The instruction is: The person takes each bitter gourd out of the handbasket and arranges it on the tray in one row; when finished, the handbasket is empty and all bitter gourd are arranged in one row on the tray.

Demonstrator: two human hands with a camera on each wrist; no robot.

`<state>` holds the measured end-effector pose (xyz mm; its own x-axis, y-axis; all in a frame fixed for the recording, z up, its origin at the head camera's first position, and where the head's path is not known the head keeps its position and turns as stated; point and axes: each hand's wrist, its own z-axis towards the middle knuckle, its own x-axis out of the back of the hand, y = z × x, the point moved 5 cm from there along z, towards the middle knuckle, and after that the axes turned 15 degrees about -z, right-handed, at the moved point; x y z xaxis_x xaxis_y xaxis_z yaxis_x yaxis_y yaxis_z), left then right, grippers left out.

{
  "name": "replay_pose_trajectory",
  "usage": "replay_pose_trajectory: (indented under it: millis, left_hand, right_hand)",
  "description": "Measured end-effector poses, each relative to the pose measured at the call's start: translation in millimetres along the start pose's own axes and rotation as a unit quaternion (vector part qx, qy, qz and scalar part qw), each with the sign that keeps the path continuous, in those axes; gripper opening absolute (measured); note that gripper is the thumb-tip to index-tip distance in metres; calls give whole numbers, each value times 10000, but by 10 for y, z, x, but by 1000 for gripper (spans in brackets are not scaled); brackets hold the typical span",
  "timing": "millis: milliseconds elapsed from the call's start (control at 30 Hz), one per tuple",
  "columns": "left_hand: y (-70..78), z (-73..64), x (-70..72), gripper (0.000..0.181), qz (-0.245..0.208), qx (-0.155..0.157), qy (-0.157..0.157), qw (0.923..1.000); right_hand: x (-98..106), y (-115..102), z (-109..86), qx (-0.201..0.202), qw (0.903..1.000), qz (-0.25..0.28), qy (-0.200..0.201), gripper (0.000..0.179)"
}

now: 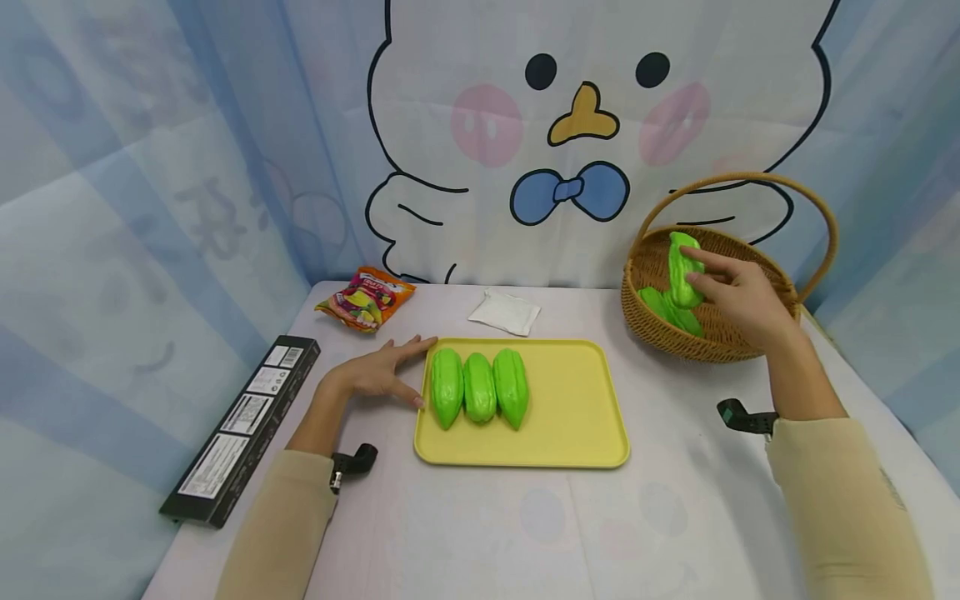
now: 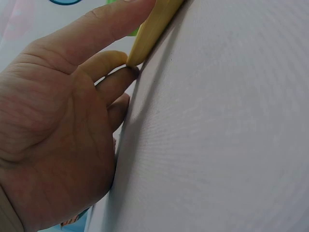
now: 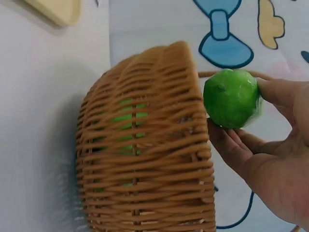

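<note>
My right hand (image 1: 738, 296) pinches a bright green, ridged, oblong fruit (image 1: 682, 271) between thumb and fingers, holding it upright over the wicker basket (image 1: 637, 321). In the right wrist view the same green fruit (image 3: 231, 99) appears end-on, just beyond the basket rim (image 3: 193, 111). More green fruit (image 1: 671, 312) lies inside the basket, partly hidden behind the held one. Three like green fruits (image 1: 480, 387) lie side by side on the left part of a yellow tray (image 1: 570, 408). At that tray's left edge rests my left hand (image 1: 378, 371), thumb and fingers spread and touching the rim (image 2: 154, 31).
Behind the tray lie an orange snack packet (image 1: 367, 298) and a small white packet (image 1: 505, 312). A long black box (image 1: 243, 425) with white labels is along the table's left edge. The basket's tall handle (image 1: 750, 177) arches above it. A printed curtain (image 1: 570, 250) hangs behind.
</note>
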<state>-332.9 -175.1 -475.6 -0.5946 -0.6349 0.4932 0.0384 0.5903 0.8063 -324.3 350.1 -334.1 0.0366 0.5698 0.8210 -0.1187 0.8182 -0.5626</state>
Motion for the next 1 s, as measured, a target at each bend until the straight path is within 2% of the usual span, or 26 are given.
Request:
replay_pose_trajectory:
  millis: [233, 367, 600, 1000]
  left_hand:
    - [-4, 4, -3, 117, 25, -16, 8, 10000]
    - [-9, 3, -3, 118, 34, -3, 13, 10000]
    - [-10, 9, -6, 118, 55, 2, 3, 10000]
    - [-4, 2, 0, 118, 81, -25, -4, 10000]
  right_hand:
    - [-87, -291, -198, 458, 9968, 430, 492, 52]
    - [-193, -500, -296, 771, 9931, 600, 645, 50]
    - [-404, -752, -400, 1141, 9889, 681, 671, 47]
    - [-670, -882, -391, 1436, 9856, 837, 326, 52]
